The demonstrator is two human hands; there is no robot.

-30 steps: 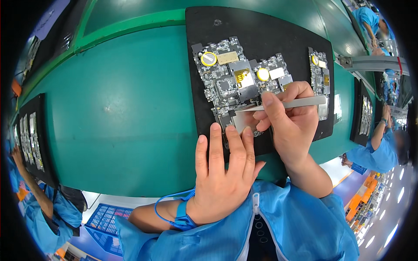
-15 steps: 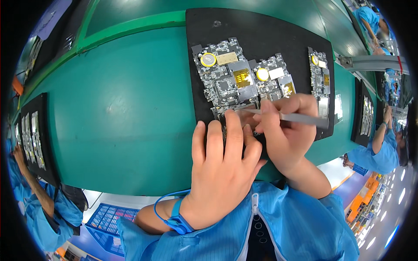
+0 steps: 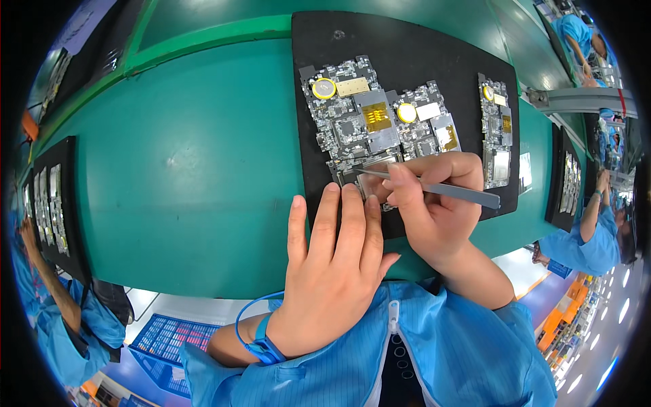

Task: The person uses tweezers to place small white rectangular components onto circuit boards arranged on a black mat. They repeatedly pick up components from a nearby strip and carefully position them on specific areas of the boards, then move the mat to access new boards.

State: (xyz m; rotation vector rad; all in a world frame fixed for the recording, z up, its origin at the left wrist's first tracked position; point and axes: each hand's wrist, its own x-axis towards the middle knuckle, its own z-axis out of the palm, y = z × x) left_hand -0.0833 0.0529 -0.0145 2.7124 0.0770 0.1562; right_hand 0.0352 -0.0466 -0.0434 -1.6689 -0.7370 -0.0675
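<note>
Circuit boards (image 3: 329,117) lie on mat (image 3: 407,47), basket (image 3: 153,366) seemingly below.

Green benchtop (image 3: 183,169) w/ bright-green strip (image 3: 210,43), gray metal beam (image 3: 583,100) upper rt, purplish flr (image 3: 130,372), white light streaks (image 3: 624,311)

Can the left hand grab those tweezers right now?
Probably not easily: the right hand pinches the tweezers, and the left hand is at the near end of the circuit board.

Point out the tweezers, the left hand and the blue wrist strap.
Tweezers (image 3: 464,193): head view, on the handle.
Left hand (image 3: 332,281): head view, back of the hand.
Blue wrist strap (image 3: 264,339): head view, band at the wrist.
</note>
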